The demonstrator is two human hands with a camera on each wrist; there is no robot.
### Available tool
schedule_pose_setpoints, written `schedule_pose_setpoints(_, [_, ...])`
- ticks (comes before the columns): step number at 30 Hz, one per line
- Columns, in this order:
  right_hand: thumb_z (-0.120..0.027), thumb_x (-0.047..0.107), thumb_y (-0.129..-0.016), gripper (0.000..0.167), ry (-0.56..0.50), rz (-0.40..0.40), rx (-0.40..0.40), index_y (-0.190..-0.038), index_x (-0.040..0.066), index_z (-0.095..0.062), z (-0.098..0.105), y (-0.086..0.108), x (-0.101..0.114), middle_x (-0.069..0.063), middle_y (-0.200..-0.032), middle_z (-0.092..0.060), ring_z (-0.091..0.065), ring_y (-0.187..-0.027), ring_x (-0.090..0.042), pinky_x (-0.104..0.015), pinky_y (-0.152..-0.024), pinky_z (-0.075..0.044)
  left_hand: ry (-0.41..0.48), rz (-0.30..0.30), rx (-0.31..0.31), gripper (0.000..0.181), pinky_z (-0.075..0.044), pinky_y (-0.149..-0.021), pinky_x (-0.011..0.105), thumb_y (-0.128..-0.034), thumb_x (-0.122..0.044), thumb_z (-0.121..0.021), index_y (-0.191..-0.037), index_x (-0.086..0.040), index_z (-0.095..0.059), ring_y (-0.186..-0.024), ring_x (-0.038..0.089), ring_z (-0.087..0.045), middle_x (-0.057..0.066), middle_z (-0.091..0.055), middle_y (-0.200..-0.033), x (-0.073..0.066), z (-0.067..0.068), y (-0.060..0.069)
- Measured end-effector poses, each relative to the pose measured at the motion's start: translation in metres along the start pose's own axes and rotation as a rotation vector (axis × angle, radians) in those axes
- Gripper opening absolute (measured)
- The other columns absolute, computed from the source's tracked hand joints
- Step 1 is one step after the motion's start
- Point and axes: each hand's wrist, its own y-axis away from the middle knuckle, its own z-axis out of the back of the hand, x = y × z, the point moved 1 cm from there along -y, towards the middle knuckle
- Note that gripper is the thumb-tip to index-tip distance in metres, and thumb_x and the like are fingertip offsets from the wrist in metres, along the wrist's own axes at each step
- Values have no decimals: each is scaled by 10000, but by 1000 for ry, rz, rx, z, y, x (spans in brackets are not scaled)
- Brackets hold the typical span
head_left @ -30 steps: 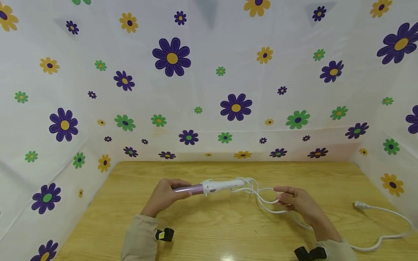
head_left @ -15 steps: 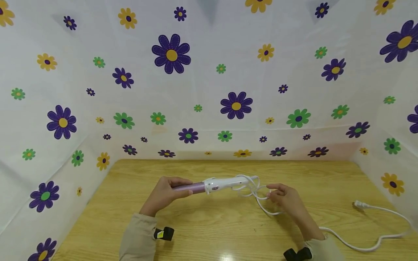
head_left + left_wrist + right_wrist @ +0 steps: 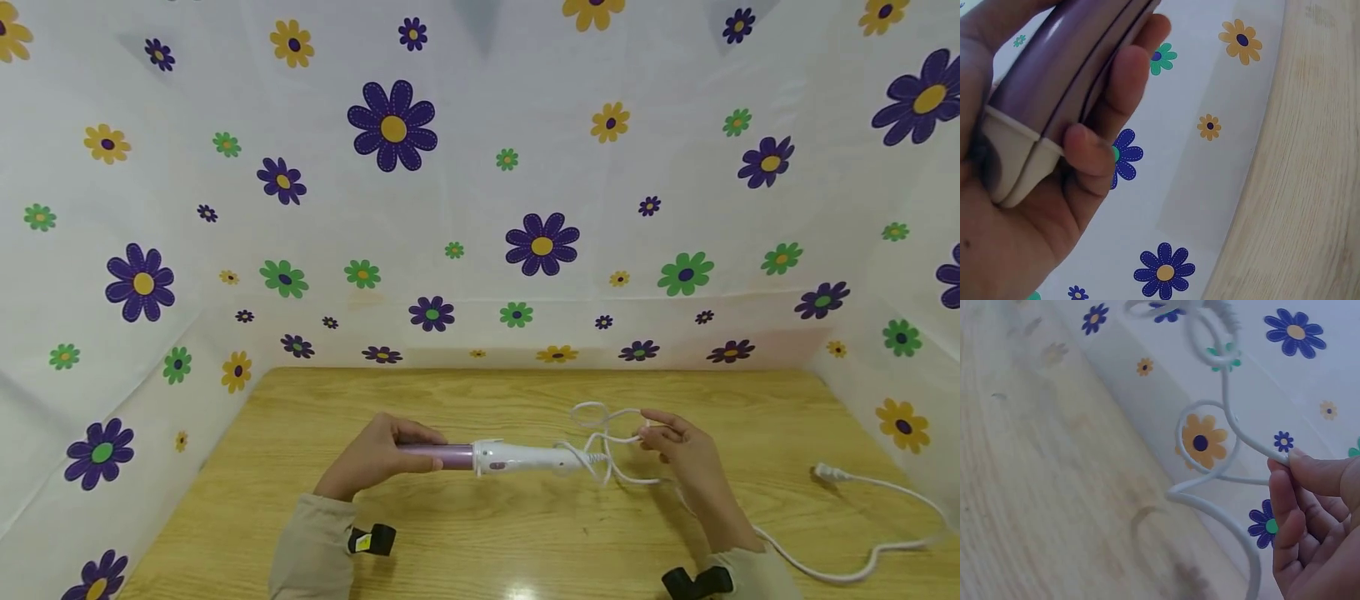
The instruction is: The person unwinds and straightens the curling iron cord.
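Note:
A curling iron [image 3: 525,457] with a white handle and a purple barrel lies level in the middle of the head view. My left hand [image 3: 378,457] grips it by the barrel, fingers wrapped round it. In the left wrist view the barrel [image 3: 1060,59] and its pale tip [image 3: 1013,156] sit against the palm. White cord [image 3: 633,481] leaves the handle end in loose, crossing loops. Between thumb and fingertips, my right hand [image 3: 693,458] pinches a strand of it. The right wrist view shows that pinched cord [image 3: 1227,394] with a loop hanging beside it.
Underneath is a wooden table [image 3: 495,533]. The cord's plug [image 3: 828,472] lies at the right, and its slack curves along the tabletop. White cloth [image 3: 465,200] printed with flowers stands round the back and sides. A black strap mount [image 3: 373,540] is on the left sleeve.
After coming left half a second ago, my right hand has moved back right with the cord. The iron has dropped slightly and levelled out. Its cord loops have spread away from the handle.

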Motion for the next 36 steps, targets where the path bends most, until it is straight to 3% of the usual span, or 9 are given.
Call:
schedule_pose_setpoints(5, [-588,264,-965,267,-132,60,20,-1232,272,-591,13,4,5,231,-890,-680,-623,-834,36,-190,-762,-475,-23,4,76,284,-532,-711,301,-783,-255,-798,-1028,-117,-756,-812,187,-643,107,-724,-1063,0,-1,0])
schedule_pose_setpoints(10, [-563,216,-976,215,-287,103,47,-1132,354,-618,31,7,7,191,-904,-699,-635,-829,40,-137,-732,-479,-72,29,74,292,-523,-718,293,-786,-271,-795,-1035,-123,-755,-823,166,-634,93,-720,-1080,3,0,0])
schedule_pose_setpoints(19, [-456,32,-1001,345,-669,161,86,-1081,237,-721,77,13,-1,60,-895,-743,-681,-797,-26,-142,-649,-499,-156,69,-35,340,-485,-722,319,-783,-314,-794,-1056,-117,-748,-846,176,-598,95,-718,-1070,7,12,-1])
schedule_pose_setpoints(27, [-472,31,-992,337,-703,155,75,-1082,231,-727,103,15,-7,39,-877,-743,-690,-792,-40,-149,-640,-511,-165,146,-137,358,-495,-734,303,-781,-308,-797,-1075,-111,-745,-887,182,-600,111,-697,-1118,17,22,1])
schedule_pose_setpoints(36, [-502,43,-982,319,-706,96,59,-1038,245,-742,122,20,-17,45,-855,-741,-690,-777,-33,-149,-631,-504,-181,177,-183,344,-497,-756,301,-793,-336,-784,-1075,-144,-743,-896,180,-602,106,-682,-1157,30,26,10])
